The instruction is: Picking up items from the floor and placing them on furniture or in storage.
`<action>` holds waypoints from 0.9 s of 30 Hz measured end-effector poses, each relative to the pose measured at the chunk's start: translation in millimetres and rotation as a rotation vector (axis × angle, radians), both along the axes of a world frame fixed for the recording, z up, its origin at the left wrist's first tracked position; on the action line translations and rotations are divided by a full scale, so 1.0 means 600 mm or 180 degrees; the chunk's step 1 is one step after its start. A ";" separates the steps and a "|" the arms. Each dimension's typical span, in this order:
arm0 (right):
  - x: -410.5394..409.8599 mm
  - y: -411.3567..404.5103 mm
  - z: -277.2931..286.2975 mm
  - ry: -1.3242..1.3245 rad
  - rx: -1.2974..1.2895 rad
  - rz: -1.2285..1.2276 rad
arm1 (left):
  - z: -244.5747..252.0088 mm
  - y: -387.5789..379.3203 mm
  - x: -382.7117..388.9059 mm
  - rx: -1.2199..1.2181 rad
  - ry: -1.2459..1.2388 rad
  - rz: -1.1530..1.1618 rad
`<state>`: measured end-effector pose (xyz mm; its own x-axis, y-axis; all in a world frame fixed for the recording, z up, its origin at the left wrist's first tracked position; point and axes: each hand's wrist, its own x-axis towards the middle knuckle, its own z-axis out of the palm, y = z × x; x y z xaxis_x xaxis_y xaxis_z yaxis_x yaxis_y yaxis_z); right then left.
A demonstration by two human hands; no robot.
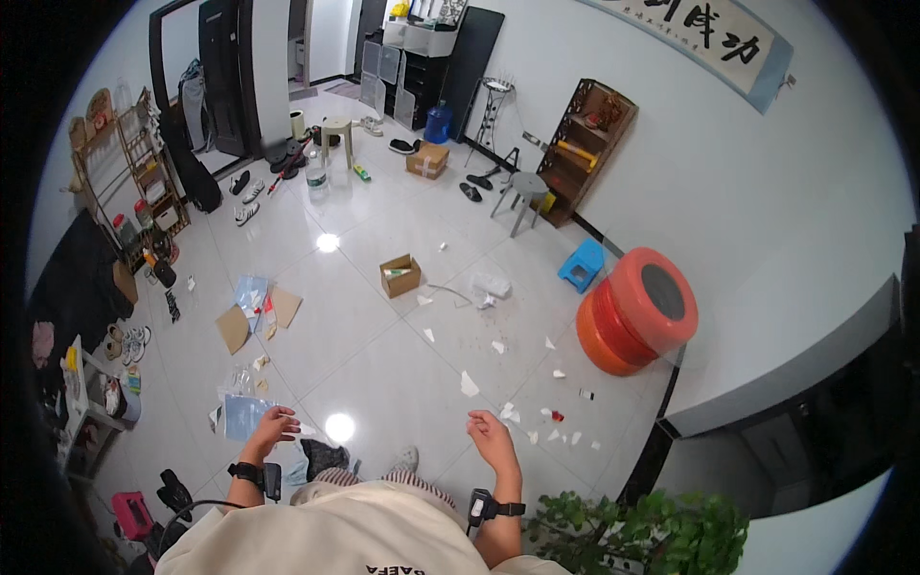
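Observation:
My left hand (277, 425) is held out in front of my body, empty, with its fingers spread. Below it on the tiled floor lies a light blue plastic packet (241, 417). My right hand (489, 433) hovers over the floor with loosely curled fingers and nothing visible in it. The nearest thing to it is a torn white paper scrap (469, 384); more white scraps (509, 412) lie to its right. By my feet rests a crumpled black bag (325, 458). Farther ahead stands a small open cardboard box (400, 278) with a packet inside.
Cardboard pieces (233, 328) and a clear plastic bag (491, 285) litter the floor. Stacked orange-red tyres (636, 313) and a blue stool (582, 265) stand at right. A leafy plant (640, 528) is close on my right. Shelving (90, 410) lines the left side.

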<state>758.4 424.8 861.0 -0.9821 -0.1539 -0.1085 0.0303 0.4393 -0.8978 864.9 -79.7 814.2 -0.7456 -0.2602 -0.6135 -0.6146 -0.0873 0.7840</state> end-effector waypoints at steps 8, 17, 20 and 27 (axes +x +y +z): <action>-0.236 -0.003 0.077 0.0189 -0.0251 0.0190 | 0.070 0.050 -0.194 0.0134 0.0361 0.0073; -0.357 -0.041 0.014 -0.0233 -0.0475 0.0121 | 0.029 0.035 -0.419 0.0225 0.0142 -0.0232; -0.428 -0.051 0.028 -0.0286 -0.0416 0.0114 | 0.006 0.014 -0.509 0.0362 0.0154 -0.0278; -0.616 -0.091 0.091 -0.0145 -0.0017 -0.0030 | -0.011 -0.019 -0.746 0.0545 0.0337 -0.0269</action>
<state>388.9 369.9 915.5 -0.9776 -0.1455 -0.1523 0.0752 0.4341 -0.8977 417.3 -91.2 807.9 -0.8230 -0.0926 -0.5604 -0.5403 -0.1764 0.8228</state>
